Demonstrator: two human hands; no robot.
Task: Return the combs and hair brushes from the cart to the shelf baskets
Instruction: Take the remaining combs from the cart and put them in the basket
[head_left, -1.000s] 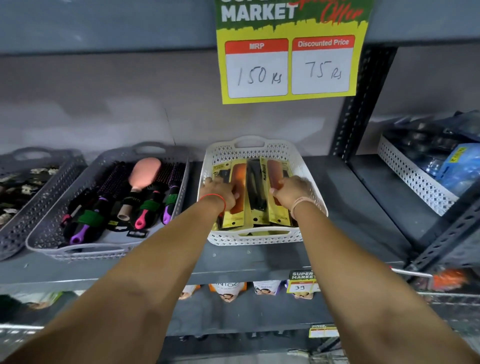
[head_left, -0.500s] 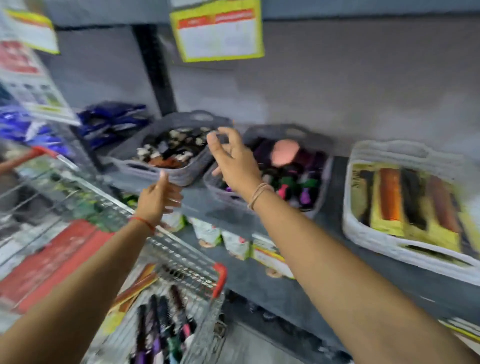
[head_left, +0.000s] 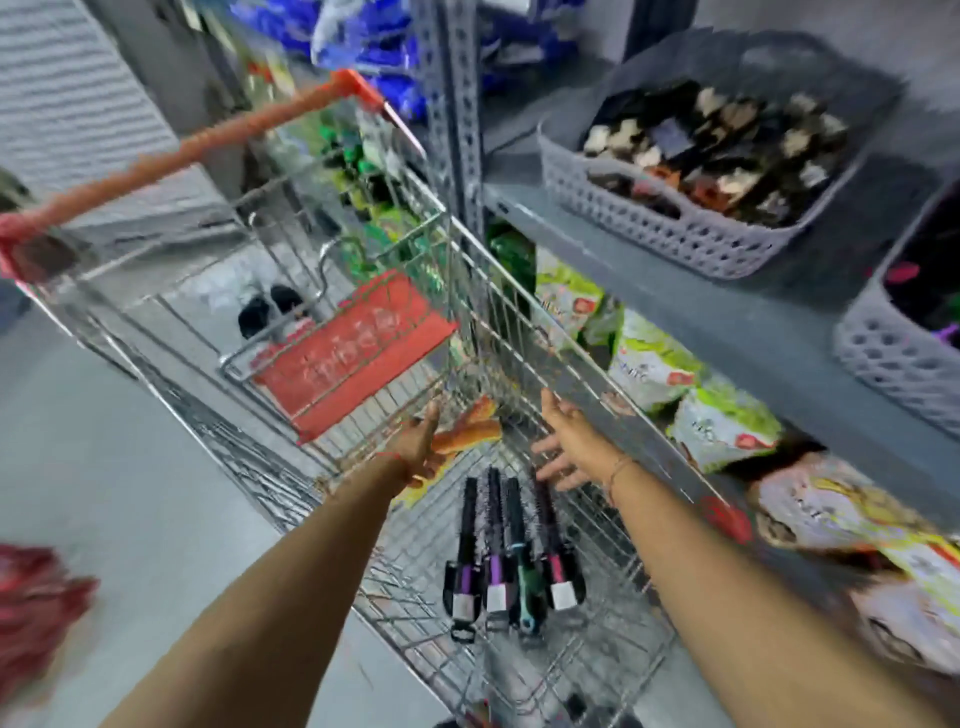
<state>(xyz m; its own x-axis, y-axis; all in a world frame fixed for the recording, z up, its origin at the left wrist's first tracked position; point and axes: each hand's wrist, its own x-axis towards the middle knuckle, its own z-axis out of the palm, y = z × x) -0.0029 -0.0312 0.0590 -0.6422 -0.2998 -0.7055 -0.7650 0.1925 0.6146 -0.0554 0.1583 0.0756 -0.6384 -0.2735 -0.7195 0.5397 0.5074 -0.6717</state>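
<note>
Four brushes lie in the cart, light and stiff; we'd take their handles, both hands spread wide, empty.

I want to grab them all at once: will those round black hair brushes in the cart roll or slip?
The four round black hair brushes lie side by side on the wire cart floor. Their barrel shape suggests they would roll if nudged sideways. They look rigid and probably light. Smooth handles may slip; the bristled barrels likely grip better.

Hair brushes lie in the cart, left of the shelf.
</note>
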